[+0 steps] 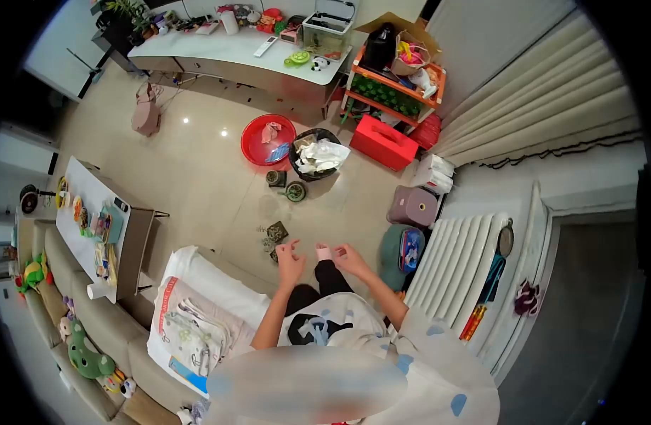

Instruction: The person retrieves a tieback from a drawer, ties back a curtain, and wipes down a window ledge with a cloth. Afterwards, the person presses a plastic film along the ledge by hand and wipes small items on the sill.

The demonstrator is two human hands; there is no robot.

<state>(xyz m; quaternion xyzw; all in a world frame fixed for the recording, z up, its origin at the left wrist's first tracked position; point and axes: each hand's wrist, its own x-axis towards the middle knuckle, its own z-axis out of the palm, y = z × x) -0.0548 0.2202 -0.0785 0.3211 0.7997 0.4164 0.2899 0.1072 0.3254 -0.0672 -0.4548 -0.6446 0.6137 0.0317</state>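
Note:
My left hand (291, 264) is held out over my lap with its fingers curved and apart; nothing shows in it. Level with it on the other side, my right hand (349, 260) also has spread, bent fingers and no visible object. Between the two hands a bare foot (324, 251) shows on the floor. Just beyond my left hand stands a small potted plant (276, 230), with another small plant (270, 245) partly hidden by the fingers. Farther out are a square potted plant (276, 178) and a round potted cactus-like plant (296, 191).
Beyond the pots stand a red basin (249, 145) and a black-lined bin (295, 157) holding white waste. To the right are a red box (383, 142), a mauve stool (412, 206) and a white radiator (449, 265). A low table (85, 185) stands left.

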